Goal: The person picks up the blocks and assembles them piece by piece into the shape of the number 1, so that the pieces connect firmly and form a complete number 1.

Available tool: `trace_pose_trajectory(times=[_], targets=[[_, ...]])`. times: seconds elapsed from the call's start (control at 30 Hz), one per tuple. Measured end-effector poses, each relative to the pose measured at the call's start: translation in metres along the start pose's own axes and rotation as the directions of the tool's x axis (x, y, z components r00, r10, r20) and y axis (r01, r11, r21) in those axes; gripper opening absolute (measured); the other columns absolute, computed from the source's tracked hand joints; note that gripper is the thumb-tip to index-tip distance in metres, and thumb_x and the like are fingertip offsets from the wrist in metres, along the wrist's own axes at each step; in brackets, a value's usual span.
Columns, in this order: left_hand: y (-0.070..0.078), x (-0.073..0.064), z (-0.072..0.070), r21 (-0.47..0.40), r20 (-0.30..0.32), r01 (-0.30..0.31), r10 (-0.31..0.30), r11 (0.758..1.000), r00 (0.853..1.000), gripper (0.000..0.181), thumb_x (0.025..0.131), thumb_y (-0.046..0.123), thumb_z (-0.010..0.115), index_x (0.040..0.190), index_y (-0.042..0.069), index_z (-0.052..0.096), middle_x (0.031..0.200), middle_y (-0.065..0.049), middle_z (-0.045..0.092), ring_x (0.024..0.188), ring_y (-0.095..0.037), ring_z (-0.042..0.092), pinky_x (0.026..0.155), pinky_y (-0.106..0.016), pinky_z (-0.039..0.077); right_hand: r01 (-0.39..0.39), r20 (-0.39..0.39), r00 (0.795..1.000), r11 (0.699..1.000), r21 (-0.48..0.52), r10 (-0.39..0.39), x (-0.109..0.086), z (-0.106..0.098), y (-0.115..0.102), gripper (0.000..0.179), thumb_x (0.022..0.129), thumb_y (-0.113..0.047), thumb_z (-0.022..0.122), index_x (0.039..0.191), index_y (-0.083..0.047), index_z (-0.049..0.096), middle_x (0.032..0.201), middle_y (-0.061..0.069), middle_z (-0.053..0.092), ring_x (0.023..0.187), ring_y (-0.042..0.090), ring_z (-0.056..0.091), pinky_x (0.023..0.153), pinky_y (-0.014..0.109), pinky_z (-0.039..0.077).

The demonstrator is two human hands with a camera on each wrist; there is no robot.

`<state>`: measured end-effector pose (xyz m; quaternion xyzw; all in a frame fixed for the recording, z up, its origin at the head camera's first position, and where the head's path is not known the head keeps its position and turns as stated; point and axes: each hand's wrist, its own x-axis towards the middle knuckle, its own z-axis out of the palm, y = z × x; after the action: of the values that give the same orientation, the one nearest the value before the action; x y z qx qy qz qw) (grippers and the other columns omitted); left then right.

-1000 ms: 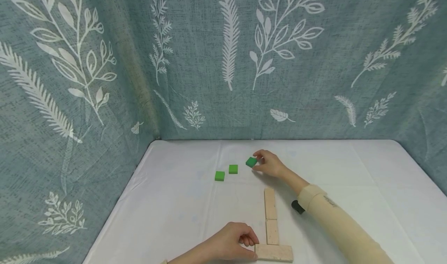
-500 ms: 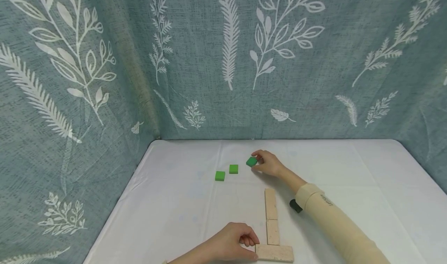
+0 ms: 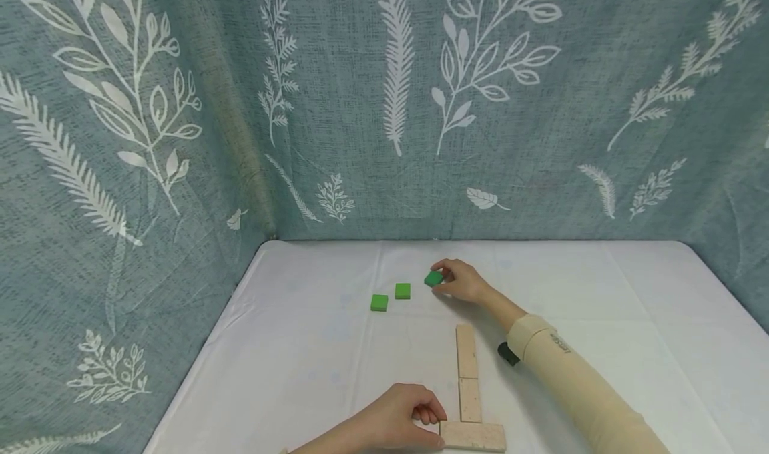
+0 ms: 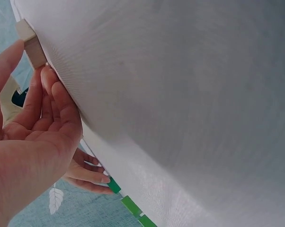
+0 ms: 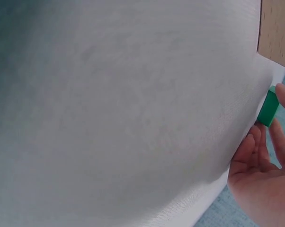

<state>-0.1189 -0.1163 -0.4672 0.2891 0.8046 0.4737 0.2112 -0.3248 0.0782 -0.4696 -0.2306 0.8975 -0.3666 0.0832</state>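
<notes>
Here on my head view, both hands are busy! Far across the tabletop (image 3: 288, 347), the right hand (image 3: 465, 282) has thumb and fingertips drawn in on the dark green block (image 3: 433, 278), a pinch with just the block's thickness between them in my right wrist view. Whether its underside meets the white cloth, I can't tell.

Just to its left come two light green blocks, the nearer-to-it one (image 3: 402, 291) and the outer one (image 3: 379, 303), apart from each other, the three making a slanting row.

Down close to me, the left hand (image 3: 405, 415) pinches the left end of the crosswise wooden block (image 3: 472, 436), thumb on one side, a fingertip on the other, remaining fingers curled underneath. Against that block's far edge stands the stem of a T: a short wooden block (image 3: 470, 400), then a longer wooden block (image 3: 466, 352), laid end to end.

A black object (image 3: 508, 354), partly hidden, shows beside the cream sleeve (image 3: 583, 380), and behind everything hangs a leaf-patterned curtain (image 3: 360, 107).
</notes>
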Motion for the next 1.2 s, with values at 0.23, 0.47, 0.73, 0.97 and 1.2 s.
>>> trace_pose_trajectory(times=[0.23, 0.47, 0.73, 0.97, 1.2], targets=[[0.002, -0.001, 0.0, -0.003, -0.003, 0.009, -0.009, 1.0, 1.0, 0.018, 0.078, 0.01, 0.081, 0.092, 0.008, 0.07, 0.081, 0.014, 0.058, 0.075, 0.005, 0.052, 0.074, -0.016, 0.048, -0.002, -0.001, 1.0, 1.0, 0.011, 0.002, -0.003, -0.001, 0.0, 0.041, 0.087, -0.013, 0.073, 0.123, 0.001, 0.06, 0.108, 0.016, 0.061, 0.092, 0.025, 0.057, 0.08, 0.038, 0.049], [0.001, 0.0, 0.0, 0.01, -0.003, 0.001, -0.001, 1.0, 1.0, 0.018, 0.078, 0.011, 0.081, 0.092, 0.008, 0.07, 0.081, 0.014, 0.058, 0.075, 0.005, 0.052, 0.074, -0.016, 0.048, -0.017, -0.003, 1.0, 0.999, 0.042, 0.017, -0.007, -0.003, 0.001, 0.042, 0.087, -0.013, 0.073, 0.124, 0.001, 0.059, 0.113, 0.017, 0.061, 0.099, 0.028, 0.06, 0.082, 0.039, 0.05], [-0.001, 0.0, -0.001, 0.008, -0.005, 0.001, -0.001, 1.0, 1.0, 0.019, 0.078, 0.012, 0.082, 0.092, 0.008, 0.07, 0.08, 0.015, 0.057, 0.074, 0.004, 0.052, 0.073, -0.016, 0.047, -0.04, 0.0, 0.999, 0.996, 0.079, 0.04, -0.012, -0.006, 0.002, 0.043, 0.088, -0.015, 0.073, 0.125, 0.002, 0.059, 0.114, 0.017, 0.061, 0.101, 0.028, 0.058, 0.079, 0.037, 0.051], [-0.002, 0.0, 0.0, 0.017, -0.007, -0.014, 0.014, 1.0, 1.0, 0.018, 0.078, 0.011, 0.081, 0.092, 0.007, 0.07, 0.081, 0.015, 0.057, 0.075, 0.005, 0.052, 0.074, -0.016, 0.048, -0.056, -0.003, 0.998, 0.994, 0.096, 0.057, -0.02, -0.009, 0.002, 0.044, 0.089, -0.016, 0.071, 0.127, 0.001, 0.058, 0.116, 0.017, 0.06, 0.105, 0.031, 0.058, 0.086, 0.042, 0.049], [-0.003, 0.0, -0.001, 0.008, -0.003, -0.005, 0.005, 1.0, 1.0, 0.018, 0.078, 0.012, 0.081, 0.091, 0.008, 0.07, 0.081, 0.015, 0.058, 0.075, 0.004, 0.053, 0.074, -0.017, 0.048, -0.075, -0.014, 0.997, 0.99, 0.118, 0.077, -0.029, -0.01, 0.003, 0.044, 0.089, -0.018, 0.072, 0.127, -0.002, 0.059, 0.118, 0.015, 0.06, 0.105, 0.029, 0.057, 0.086, 0.041, 0.049]])
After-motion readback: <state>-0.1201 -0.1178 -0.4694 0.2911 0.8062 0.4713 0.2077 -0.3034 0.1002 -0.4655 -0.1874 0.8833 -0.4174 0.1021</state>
